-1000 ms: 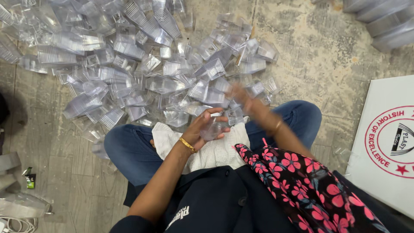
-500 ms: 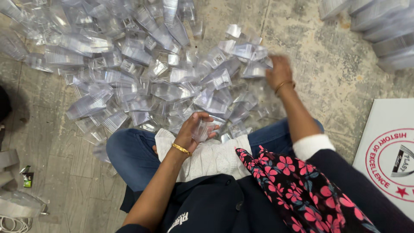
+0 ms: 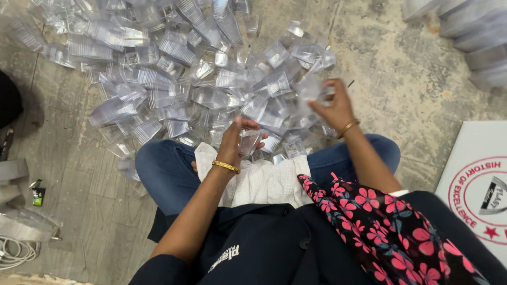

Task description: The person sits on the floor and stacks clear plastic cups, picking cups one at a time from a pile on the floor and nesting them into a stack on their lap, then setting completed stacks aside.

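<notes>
**Clear plastic cups in both hands above a heap on the floor**

The left hand (image 3: 236,141) grasped a small clear cup (image 3: 248,141) over the lap. The right hand (image 3: 332,105), further right and farther away, gripped another clear cup (image 3: 312,91) at the near right edge of the pile of clear cups (image 3: 174,79) spread on the concrete floor (image 3: 401,68). A white box (image 3: 475,179) lay at right.

Clear cups (image 3: 174,68), pink-flowered black scarf (image 3: 391,232)
</notes>
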Available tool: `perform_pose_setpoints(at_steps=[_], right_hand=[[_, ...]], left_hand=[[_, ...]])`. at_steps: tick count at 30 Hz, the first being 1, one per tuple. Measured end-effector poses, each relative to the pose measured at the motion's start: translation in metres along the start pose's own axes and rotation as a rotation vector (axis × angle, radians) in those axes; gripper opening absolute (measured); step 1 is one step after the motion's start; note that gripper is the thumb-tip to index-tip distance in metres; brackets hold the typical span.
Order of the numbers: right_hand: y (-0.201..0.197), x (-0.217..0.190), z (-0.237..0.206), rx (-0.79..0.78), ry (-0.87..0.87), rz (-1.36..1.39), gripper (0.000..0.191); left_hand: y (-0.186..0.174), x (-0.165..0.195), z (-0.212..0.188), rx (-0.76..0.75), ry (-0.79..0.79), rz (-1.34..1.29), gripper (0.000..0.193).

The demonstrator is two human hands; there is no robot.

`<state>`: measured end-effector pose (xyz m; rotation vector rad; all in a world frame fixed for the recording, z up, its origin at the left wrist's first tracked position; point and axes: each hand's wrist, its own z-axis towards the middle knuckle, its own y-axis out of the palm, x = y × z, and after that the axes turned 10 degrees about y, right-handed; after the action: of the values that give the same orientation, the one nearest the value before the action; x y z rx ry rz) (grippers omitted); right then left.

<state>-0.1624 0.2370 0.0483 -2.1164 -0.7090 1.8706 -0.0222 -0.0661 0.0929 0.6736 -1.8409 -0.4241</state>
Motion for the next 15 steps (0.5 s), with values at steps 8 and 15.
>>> perform_pose_setpoints(at_steps=[8, 15], right_hand=[[0.078, -0.090, -0.112, -0.234, 0.194, 0.572, 0.030], [0.032, -0.104, -0.141, -0.422, -0.254, 0.092, 0.023]], left_hand=[[0.000, -0.006, -0.027, -0.301, 0.223, 0.265, 0.060], [-0.008, 0.012, -0.050, -0.254, -0.193, 0.056, 0.076]])
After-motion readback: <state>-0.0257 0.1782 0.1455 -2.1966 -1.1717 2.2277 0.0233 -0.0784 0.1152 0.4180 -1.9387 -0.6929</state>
